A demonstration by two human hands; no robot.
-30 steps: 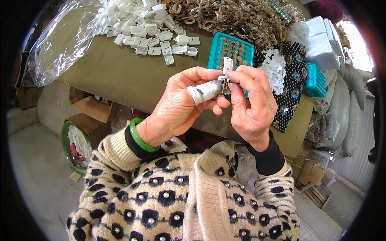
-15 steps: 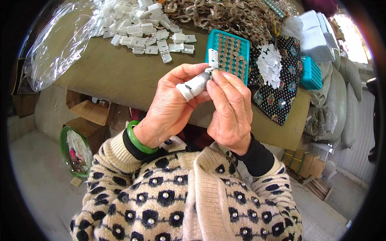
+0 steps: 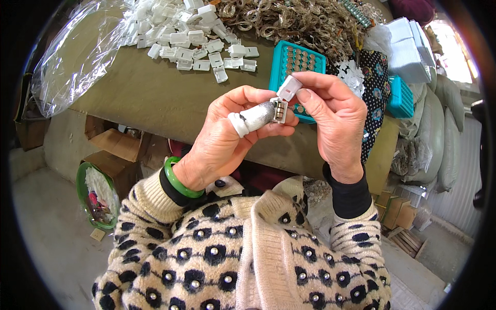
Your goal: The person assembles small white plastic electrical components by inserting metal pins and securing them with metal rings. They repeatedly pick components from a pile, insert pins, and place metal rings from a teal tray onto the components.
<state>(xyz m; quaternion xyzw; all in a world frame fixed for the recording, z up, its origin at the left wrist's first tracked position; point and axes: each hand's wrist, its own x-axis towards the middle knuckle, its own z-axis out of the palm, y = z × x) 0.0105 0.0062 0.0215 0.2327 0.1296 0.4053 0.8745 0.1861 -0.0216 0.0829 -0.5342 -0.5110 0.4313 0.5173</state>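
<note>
A small white plastic battery case (image 3: pixel 279 111) is held in my left hand (image 3: pixel 212 137), between thumb and fingers. Its hinged lid (image 3: pixel 289 88) stands raised, and several small metal button cells show inside. White tape-like wrapping with a grey, worn tip (image 3: pixel 253 118) covers one digit of that hand. My right hand (image 3: pixel 342 124) grips the edge of the lid with thumb and forefinger, its other fingers curled behind. Just beyond the hands lies a teal tray (image 3: pixel 278 59) with rows of button cells, partly hidden by my right hand.
White plastic cases (image 3: pixel 181 39) lie heaped at the back left, beside a clear plastic bag (image 3: pixel 72 62). Tangled wire coils (image 3: pixel 289 20) fill the back. White flat pieces (image 3: pixel 351 75) rest on dotted black cloth (image 3: pixel 375 88); another teal tray (image 3: pixel 400 98) sits right.
My right hand has moved right and up from the case, now at its lid. The lid has tilted right, and button cells have come into view. The view has shifted slightly.
</note>
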